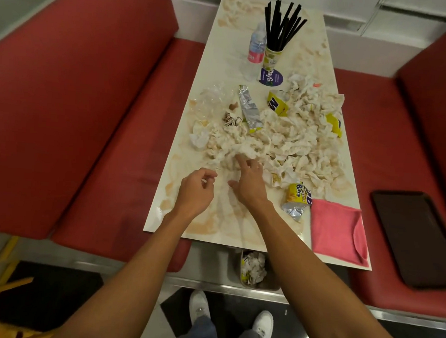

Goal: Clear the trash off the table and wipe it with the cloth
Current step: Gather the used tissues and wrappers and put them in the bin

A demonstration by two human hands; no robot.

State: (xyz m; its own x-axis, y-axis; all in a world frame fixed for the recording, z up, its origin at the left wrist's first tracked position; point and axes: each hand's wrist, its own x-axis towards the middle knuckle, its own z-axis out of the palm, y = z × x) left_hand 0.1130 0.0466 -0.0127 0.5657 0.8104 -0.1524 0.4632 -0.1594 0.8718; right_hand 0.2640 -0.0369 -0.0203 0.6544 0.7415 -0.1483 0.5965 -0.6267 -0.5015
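Note:
A long white table (188, 218) with brown stains carries a big heap of crumpled stained napkins (290, 144) across its middle. Snack wrappers lie among them: a silver foil one (248, 107), yellow ones (278, 102), and a puffs bag (296, 198) near the front. A folded pink cloth (338, 233) rests on the front right corner. My right hand (248, 180) reaches into the near edge of the napkin heap, fingers spread and touching paper. My left hand (196, 190) hovers beside it with fingers loosely curled and nothing visible in them.
A water bottle (256, 48), a cup of black straws (275, 42) and a round lid (272, 78) stand at the far end. A bin (254, 270) holding napkins sits under the front edge. Red benches flank the table; a dark tray (414, 238) lies on the right bench.

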